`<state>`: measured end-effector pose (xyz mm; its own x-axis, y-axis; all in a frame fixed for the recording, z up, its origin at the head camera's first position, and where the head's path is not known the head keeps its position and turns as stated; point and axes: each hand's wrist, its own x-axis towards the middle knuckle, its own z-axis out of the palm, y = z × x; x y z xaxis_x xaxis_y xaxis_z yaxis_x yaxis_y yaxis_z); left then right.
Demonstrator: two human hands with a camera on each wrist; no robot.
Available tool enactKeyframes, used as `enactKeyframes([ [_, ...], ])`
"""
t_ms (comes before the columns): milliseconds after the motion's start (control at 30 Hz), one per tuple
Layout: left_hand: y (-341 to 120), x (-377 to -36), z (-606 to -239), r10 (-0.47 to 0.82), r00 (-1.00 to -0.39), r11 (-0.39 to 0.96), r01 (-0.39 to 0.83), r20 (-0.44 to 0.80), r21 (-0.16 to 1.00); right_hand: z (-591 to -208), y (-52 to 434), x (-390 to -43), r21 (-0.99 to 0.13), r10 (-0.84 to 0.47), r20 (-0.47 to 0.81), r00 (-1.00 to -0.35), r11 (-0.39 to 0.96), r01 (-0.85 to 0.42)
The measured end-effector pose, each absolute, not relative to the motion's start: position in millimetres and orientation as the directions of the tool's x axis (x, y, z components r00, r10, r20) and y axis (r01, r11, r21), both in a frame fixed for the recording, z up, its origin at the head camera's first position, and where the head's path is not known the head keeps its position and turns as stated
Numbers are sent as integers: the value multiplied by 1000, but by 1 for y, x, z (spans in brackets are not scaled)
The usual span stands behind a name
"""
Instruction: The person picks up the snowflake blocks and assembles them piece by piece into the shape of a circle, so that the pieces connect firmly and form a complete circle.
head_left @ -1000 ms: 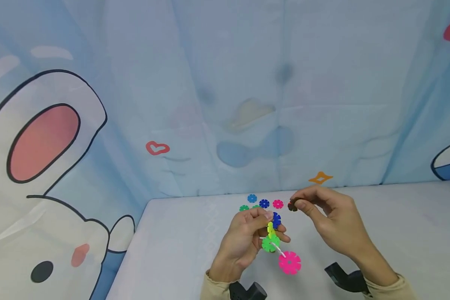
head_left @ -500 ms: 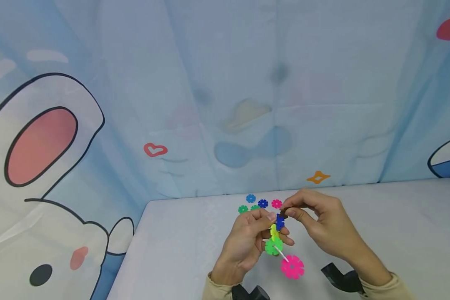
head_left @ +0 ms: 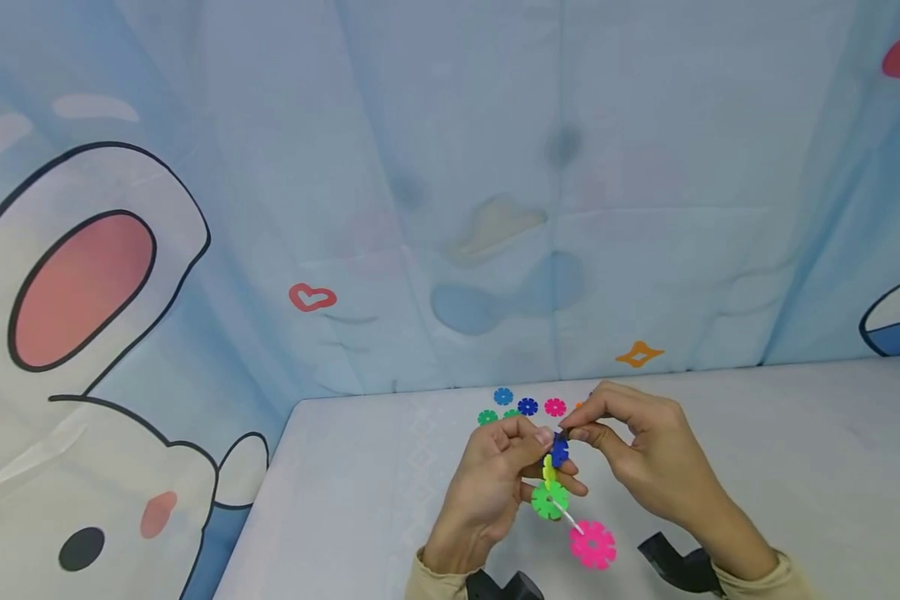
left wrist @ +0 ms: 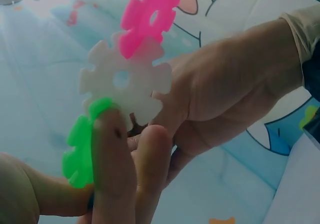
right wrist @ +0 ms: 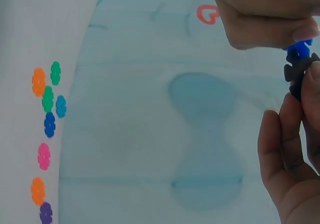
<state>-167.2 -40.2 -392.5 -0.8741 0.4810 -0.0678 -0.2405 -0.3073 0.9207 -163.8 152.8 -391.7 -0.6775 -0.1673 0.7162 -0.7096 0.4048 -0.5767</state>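
My left hand (head_left: 538, 439) pinches the top of a chain of snowflake discs: blue (head_left: 560, 451), yellow (head_left: 548, 472), green (head_left: 549, 501), a white one and pink (head_left: 592, 544) hanging lowest. My right hand (head_left: 572, 430) pinches a small dark disc (right wrist: 300, 73) and holds it against the blue disc (right wrist: 299, 49) at the chain's top. The left wrist view shows the pink disc (left wrist: 150, 13), white disc (left wrist: 125, 81) and green disc (left wrist: 80, 149) close up, with my left fingers (left wrist: 115, 174) in front and the right hand (left wrist: 225, 98) behind.
Several loose discs (head_left: 527, 407) lie in a row at the far edge of the pale table (head_left: 795, 467), also seen as loose discs (right wrist: 47, 125) in the right wrist view. A cartoon-printed blue cloth (head_left: 450, 208) hangs behind the table.
My right hand has moved left with the dark disc, from beside the loose discs to the blue disc on the chain. The left hand and chain stayed nearly in place.
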Motion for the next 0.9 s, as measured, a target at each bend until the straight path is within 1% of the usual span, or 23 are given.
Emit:
enactKeyframes([
  [267,-39,-169,-398,481,-876,-379,-244,-35,892,-395,151,-164,-656,-151,654,-741,376,-655],
  [467,-35,-170,-399,470,-882,-428,-261,-34,865,-394,150,-164,-674,-141,636,-759,377,-635],
  [567,-33,-170,-399,467,-883,-442,-277,-45,853,-394,148,-163,-660,-128,650,-749,393,-640],
  [800,-32,-167,-399,442,-896,-457,-272,-49,847,-393,144,-160,-570,-95,736,-670,447,-689],
  [900,-32,-166,-399,436,-898,-456,-268,-49,848,-394,143,-159,-560,-86,749,-658,450,-696],
])
